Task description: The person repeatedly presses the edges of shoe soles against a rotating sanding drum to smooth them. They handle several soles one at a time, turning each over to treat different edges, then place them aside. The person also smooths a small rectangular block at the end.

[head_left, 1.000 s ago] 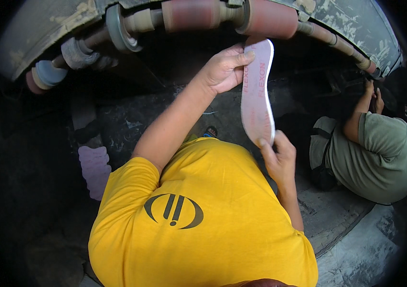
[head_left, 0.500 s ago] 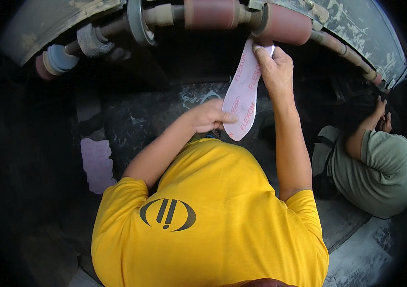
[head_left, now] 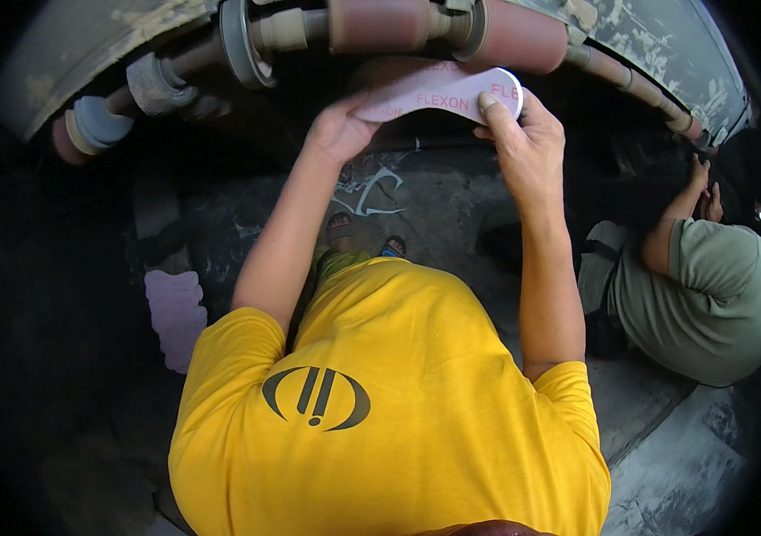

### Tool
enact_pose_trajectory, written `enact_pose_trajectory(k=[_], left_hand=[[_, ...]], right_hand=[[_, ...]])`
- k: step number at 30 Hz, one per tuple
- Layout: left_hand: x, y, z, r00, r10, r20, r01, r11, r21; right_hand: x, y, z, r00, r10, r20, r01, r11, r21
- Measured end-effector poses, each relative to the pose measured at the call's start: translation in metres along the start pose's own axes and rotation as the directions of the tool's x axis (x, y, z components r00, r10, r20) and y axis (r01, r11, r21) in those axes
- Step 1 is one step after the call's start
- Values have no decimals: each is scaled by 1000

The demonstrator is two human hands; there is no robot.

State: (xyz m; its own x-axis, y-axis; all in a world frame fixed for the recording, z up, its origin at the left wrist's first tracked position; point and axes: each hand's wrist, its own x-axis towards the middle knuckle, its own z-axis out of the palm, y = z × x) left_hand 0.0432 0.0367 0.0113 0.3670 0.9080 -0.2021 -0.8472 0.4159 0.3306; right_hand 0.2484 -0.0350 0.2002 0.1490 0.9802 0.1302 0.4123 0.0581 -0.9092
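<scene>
1. Insole: a pale pink, sole-shaped sheet with red printing and a white edge, spanning the gap between the two hands. It lies crosswise, just below the red rollers; whether its far edge touches them cannot be told.

2. Right hand: fingers clamped on the rounded right end of the insole, with the thumb pressed flat on the printed face and the other fingers mostly hidden behind it.

3. Left hand: placed at the shadowed left end of the insole. The fingers are largely concealed there, so whether they are clamped or apart cannot be told.

4. Rollers: a right red roller and a middle red roller, mounted on one long shaft. Farther left along it are a grey disc and a rough pale drum.

5. Pink pieces: a scallop-edged group with lobed outlines, at the person's left, well apart from the hands.

6. Floor: dark, with pale curved scraps near the sandalled feet.

7. Yellow shirt: worn by the person, with a dark oval emblem.

8. Co-worker: at the right, in a grey-green shirt, both hands near the shaft's right end.
</scene>
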Motion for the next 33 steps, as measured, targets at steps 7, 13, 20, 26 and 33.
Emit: enact_pose_trajectory(k=[7, 13, 20, 26, 33], left_hand=[[25, -25, 58, 941, 79, 329, -66, 997, -50], [11, -45, 108, 947, -114, 301, 95, 992, 77], [-6, -59, 150, 927, -224, 302, 148, 955, 256], [-34, -58, 142, 933, -183, 309, 4, 867, 499], [-87, -54, 75, 924, -371, 92, 306, 863, 401]], right_hand=[[-58, -19, -52, 973, -229, -31, 208, 926, -316], [-137, -8, -76, 998, -68, -7, 63, 948, -313], [-152, 44, -47, 962, 168, 216, -79, 925, -372], [-69, 24, -48, 989, 140, 51, -132, 981, -139], [-4, 2, 2, 972, 196, 126, -163, 959, -234]])
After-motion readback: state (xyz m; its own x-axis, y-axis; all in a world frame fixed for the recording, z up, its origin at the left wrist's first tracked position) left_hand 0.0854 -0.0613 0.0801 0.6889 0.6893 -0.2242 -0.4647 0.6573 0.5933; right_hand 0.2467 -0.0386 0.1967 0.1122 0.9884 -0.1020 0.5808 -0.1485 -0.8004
